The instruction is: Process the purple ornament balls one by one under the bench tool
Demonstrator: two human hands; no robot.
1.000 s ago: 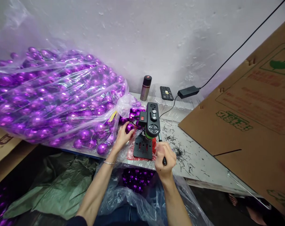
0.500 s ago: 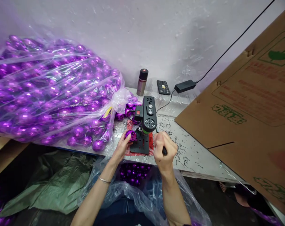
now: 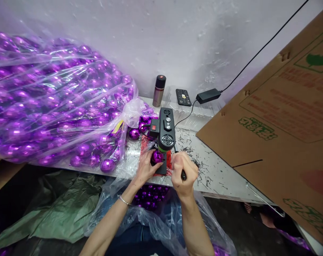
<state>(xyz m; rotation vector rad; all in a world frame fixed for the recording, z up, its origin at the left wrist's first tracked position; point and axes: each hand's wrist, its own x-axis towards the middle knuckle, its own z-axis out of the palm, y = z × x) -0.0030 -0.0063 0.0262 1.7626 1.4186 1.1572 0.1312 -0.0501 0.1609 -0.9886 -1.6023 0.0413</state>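
Note:
A small black press machine point(image 3: 167, 128) stands on the white table point(image 3: 217, 174), over a red patch. Under its head sits a shiny purple ball point(image 3: 157, 156), gripped between the thumb and fingers of my left hand point(image 3: 147, 165). My right hand point(image 3: 185, 172) is wrapped round the black lever handle point(image 3: 183, 175) at the machine's right side. More purple balls lie left of the machine, one of them loose point(image 3: 134, 133).
A big clear bag of purple balls point(image 3: 52, 106) fills the left. Behind stand a flask point(image 3: 159, 91), a phone point(image 3: 183, 97) and a power adapter point(image 3: 208, 95). A cardboard box point(image 3: 279, 124) leans in at right. Dark clippings litter the table; an open bag of balls point(image 3: 151, 196) hangs below.
My left hand has moved right with the purple ball, from beside the machine to under its head. My right hand stays on the lever. The view has shifted slightly.

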